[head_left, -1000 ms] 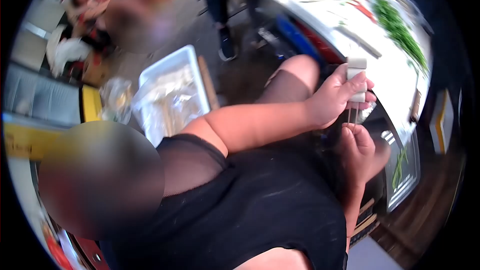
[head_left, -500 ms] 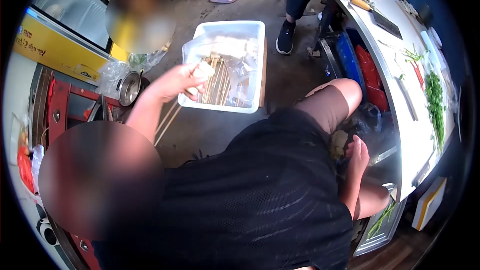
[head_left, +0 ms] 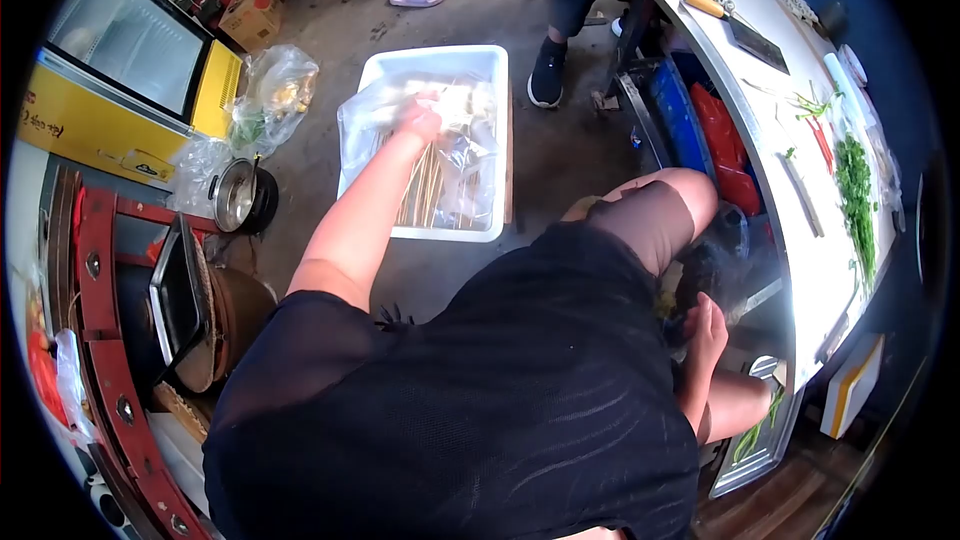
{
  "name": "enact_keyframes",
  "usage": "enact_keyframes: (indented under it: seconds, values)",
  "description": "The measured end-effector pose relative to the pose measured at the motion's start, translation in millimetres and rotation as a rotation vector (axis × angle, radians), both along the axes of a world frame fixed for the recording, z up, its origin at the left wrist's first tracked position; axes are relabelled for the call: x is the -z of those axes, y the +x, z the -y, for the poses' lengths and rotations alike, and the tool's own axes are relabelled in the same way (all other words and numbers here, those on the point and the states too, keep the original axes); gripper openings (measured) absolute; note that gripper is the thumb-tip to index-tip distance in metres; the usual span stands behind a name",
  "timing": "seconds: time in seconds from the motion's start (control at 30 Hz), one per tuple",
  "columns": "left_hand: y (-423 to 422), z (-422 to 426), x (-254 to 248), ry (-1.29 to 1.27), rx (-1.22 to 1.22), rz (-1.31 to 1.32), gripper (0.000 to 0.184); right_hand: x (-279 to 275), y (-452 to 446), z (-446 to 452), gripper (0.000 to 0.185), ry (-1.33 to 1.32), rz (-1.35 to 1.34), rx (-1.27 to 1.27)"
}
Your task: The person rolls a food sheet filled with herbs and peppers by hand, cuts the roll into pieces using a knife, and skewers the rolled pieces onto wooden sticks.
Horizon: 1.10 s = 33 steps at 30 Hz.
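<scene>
- The left hand [head_left: 422, 120] is down inside the white tub [head_left: 499, 170], blurred; how far it is open, and whether it grips anything, I cannot tell.
- The sticks [head_left: 424, 192] lie in the tub just below that hand, on its near side, with clear plastic [head_left: 362, 125] beside them.
- The right hand [head_left: 706, 325], fingers loosely bent, is by the right leg [head_left: 735, 405], well apart from the tub; its grip is unclear.

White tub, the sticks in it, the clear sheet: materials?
White tub: probably moulded plastic, smooth; rounded corners and rim.
Sticks: likely bamboo or wood, seemingly unvarnished; tan, thin, straight.
Clear sheet: looks like thin plastic film, glossy; see-through, with creases and bright highlights.
</scene>
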<state>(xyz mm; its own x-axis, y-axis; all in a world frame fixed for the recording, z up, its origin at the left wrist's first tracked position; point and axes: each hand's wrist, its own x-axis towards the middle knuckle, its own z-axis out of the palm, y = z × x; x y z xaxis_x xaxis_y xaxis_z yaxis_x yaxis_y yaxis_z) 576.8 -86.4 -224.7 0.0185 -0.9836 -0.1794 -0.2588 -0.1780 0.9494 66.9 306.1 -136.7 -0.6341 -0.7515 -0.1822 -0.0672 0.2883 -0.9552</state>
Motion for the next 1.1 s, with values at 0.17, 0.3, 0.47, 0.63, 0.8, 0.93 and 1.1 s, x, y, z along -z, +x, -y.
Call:
enact_keyframes:
  seconds: [0.17, 0.3, 0.47, 0.63, 0.8, 0.93, 1.1]
  values:
    - [-52, -8, -48, 0.000, 0.106, -0.045, 0.046, -1, 3, 4, 0.029, 0.025, 0.000, -0.039]
    - [-84, -20, -66, -0.088, -0.061, -0.179, 0.041, 3, 5, 10, 0.027, 0.044, 0.013, -0.058]
    - [-84, -18, -68, -0.116, 0.117, -0.199, 0.031, -1, 11, 16, 0.025, 0.093, 0.054, -0.048]
    - [-76, -7, -53, -0.356, 0.217, 0.781, 0.031, 17, 7, 17, 0.024, 0.017, 0.093, -0.110]
    - [-52, -35, -77, -0.413, 0.096, 0.767, 0.028, 18, 6, 15, 0.023, 0.002, 0.051, -0.117]
    - [0, -78, -115, -0.365, 0.565, 1.031, 0.018, 0, 5, 14, 0.025, 0.034, -0.059, -0.135]
    - [-50, -153, -256, 0.403, 0.926, 0.600, 0.012, -114, 23, 13, 0.020, -0.113, -0.408, -0.359]
